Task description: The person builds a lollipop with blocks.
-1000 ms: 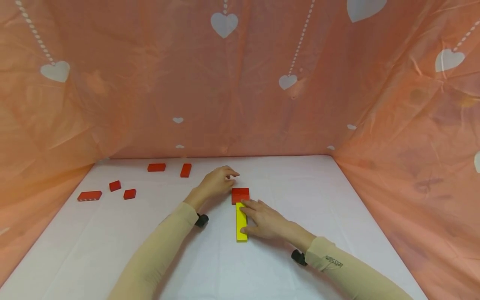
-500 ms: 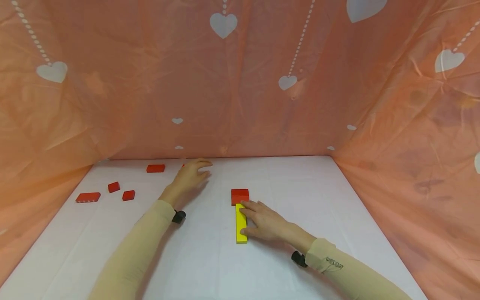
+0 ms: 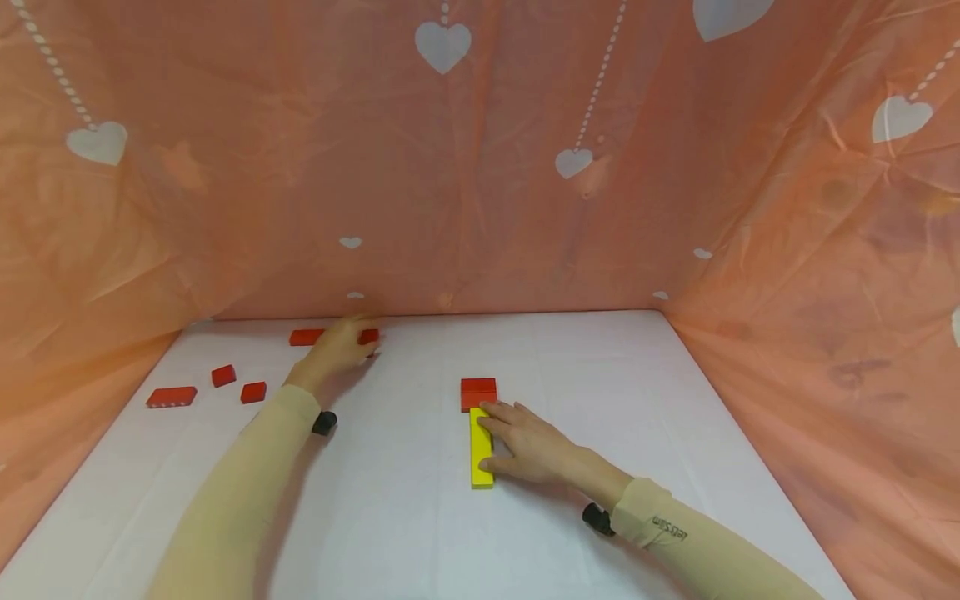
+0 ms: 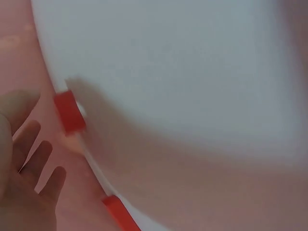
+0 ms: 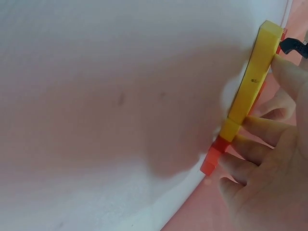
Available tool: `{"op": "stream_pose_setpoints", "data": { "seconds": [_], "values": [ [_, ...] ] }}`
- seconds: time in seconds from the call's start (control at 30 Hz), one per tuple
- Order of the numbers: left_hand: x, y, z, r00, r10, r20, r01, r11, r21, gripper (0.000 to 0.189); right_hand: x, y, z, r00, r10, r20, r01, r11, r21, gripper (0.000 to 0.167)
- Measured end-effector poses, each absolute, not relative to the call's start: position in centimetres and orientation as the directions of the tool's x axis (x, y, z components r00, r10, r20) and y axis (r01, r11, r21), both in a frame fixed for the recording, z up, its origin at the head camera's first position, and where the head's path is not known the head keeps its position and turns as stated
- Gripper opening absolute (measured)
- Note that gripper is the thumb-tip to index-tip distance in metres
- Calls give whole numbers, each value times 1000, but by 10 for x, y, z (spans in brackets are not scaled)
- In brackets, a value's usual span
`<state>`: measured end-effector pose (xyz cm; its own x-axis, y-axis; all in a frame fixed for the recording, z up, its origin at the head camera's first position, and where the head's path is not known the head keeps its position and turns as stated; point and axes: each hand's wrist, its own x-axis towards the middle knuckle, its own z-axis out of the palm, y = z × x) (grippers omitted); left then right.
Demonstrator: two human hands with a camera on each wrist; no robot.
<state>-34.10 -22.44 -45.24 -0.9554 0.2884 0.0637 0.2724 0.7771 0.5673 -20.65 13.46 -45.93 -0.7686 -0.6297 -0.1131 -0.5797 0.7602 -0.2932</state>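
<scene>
In the head view my left hand (image 3: 337,346) is over the back left of the table, thumb and fingers apart on either side of a small red block (image 3: 368,336). The left wrist view shows this red block (image 4: 70,113) just beyond the spread fingertips. My right hand (image 3: 534,444) rests its extended fingers and thumb along a long yellow block (image 3: 477,446) near the table's middle. Against the yellow block's far end lie two red blocks (image 3: 477,387), side by side. The right wrist view also shows a short yellow block (image 5: 230,130) between the long one and the red ones.
Another red block (image 3: 303,337) lies at the back left, partly behind the left hand. Farther left are two small red blocks (image 3: 253,392) and a longer red one (image 3: 172,397) with pale dots. An orange curtain with hearts (image 3: 442,167) encloses the white table (image 3: 600,375).
From beside the middle red blocks, my left hand has moved left and back to the red block at the rear. The right hand stays on the yellow block.
</scene>
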Motion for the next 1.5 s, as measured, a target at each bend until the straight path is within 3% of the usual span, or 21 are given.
{"op": "stream_pose_setpoints", "data": {
  "seconds": [0.5,1.03,1.5],
  "values": [
    [-335,-241,-456,-946,318,-62,242,821,518,59,-207,134,-463,-764,-635,-110,-591,759,-274,72],
    [-331,-234,-458,-947,320,0,273,809,520,58,-206,134,-462,-765,-636,-100,-592,757,-277,71],
    [-325,-204,-462,-885,442,143,461,793,400,52,-205,135,-461,-771,-628,-106,-583,762,-280,71]
  ]
}}
